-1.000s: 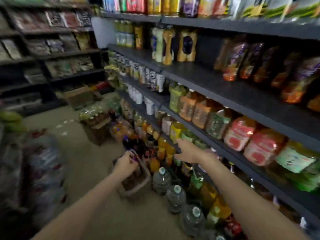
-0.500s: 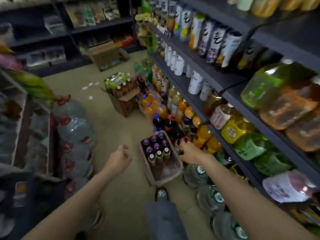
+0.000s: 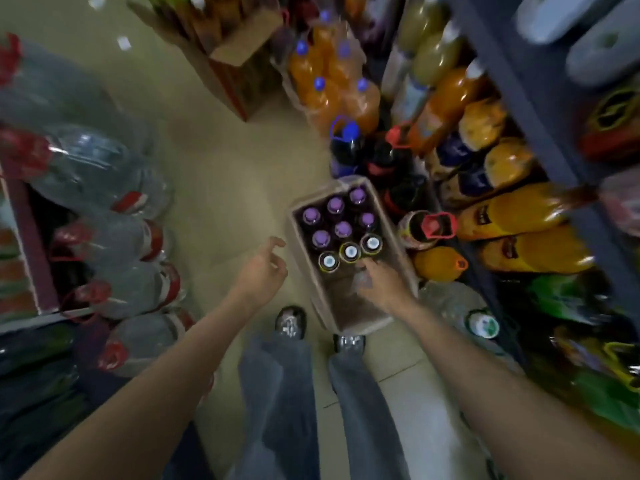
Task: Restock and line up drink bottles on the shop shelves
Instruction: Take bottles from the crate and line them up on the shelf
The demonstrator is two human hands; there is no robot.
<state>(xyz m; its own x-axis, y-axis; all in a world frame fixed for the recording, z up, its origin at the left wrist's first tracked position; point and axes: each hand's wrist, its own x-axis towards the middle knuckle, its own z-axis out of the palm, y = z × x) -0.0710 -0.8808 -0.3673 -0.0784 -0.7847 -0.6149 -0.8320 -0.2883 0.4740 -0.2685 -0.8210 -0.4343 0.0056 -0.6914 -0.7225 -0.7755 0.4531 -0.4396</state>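
Head view: cardboard tray (image 3: 349, 308) sat on floor at center, holding purple-capped bottles (image 3: 335, 205) and three white-capped bottles (image 3: 350, 251) at its 12 o'clock end. Right hand (image 3: 379, 284) reached into tray, fingers extended, touching nothing clearly, holding nothing. Left hand (image 3: 261, 268) hovered at tray's 9 o'clock, loosely curled, empty. Orange soda bottles (image 3: 332, 88) stood at 1 o'clock.

We note the box (image 3: 351, 306) on the floor (image 3: 221, 174) left of the shelves (image 3: 512, 109), bottles (image 3: 341, 230) filling its far end.
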